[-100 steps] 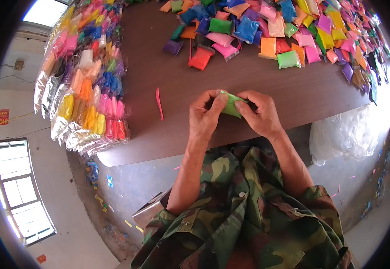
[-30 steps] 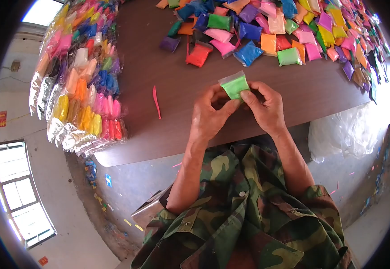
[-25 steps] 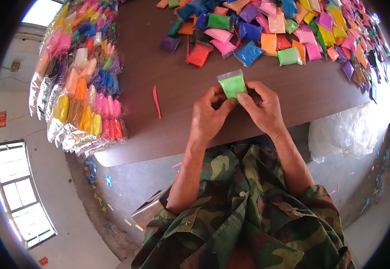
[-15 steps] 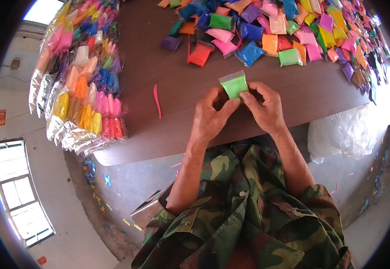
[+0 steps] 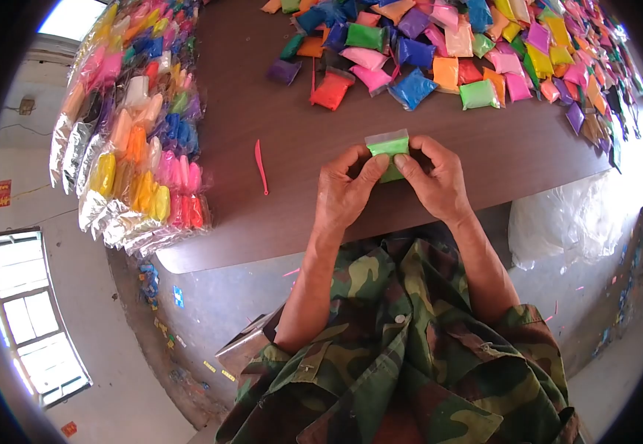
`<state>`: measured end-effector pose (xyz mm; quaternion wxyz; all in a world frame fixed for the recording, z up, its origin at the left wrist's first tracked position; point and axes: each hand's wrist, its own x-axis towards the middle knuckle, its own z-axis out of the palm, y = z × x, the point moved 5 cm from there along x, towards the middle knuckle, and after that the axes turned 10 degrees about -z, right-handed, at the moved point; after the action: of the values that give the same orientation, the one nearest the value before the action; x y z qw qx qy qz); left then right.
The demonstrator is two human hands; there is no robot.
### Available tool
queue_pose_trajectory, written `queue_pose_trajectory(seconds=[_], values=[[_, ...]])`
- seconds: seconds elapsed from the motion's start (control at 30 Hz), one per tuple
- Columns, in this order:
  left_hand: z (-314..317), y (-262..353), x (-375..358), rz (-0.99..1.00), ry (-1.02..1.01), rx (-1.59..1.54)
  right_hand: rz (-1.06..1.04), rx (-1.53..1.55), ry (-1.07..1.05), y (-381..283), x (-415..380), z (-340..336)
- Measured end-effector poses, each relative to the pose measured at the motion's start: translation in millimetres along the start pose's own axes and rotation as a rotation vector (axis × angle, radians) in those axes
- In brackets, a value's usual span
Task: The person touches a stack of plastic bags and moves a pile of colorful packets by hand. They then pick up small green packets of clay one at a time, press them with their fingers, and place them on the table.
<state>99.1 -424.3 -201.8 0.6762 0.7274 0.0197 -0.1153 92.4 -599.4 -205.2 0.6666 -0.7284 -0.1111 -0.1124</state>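
Observation:
A small light-green packet (image 5: 389, 146) in a clear plastic bag is held between both hands, above the table's near side. My left hand (image 5: 347, 185) is closed on its left side, and the thumb presses the front face. From the right, my right hand (image 5: 436, 177) grips it the same way, its thumb close to the other one. The clear top strip of the bag points away from me. Part of the packet is hidden behind the thumbs. A pink plastic tool (image 5: 261, 167), thin and knife-like, lies on the table left of my hands.
Many coloured packets (image 5: 416, 53) are heaped along the far and right side of the brown table (image 5: 240, 229). Clear bags of coloured pieces (image 5: 140, 148) are stacked at the left edge. A translucent plastic bag (image 5: 562, 222) hangs by the right edge.
Both thumbs have moved up and inward onto the packet's front, covering its middle. The packet's top has tipped slightly and sits a little lower in view.

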Motion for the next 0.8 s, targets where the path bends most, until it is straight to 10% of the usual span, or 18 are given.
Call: queue_pose_trajectory(seconds=[0.8], values=[[-25.8, 4.1, -15.0, 0.000, 0.232, 0.082, -0.036, -0.106, -0.030, -3.1, -0.6, 6.3]])
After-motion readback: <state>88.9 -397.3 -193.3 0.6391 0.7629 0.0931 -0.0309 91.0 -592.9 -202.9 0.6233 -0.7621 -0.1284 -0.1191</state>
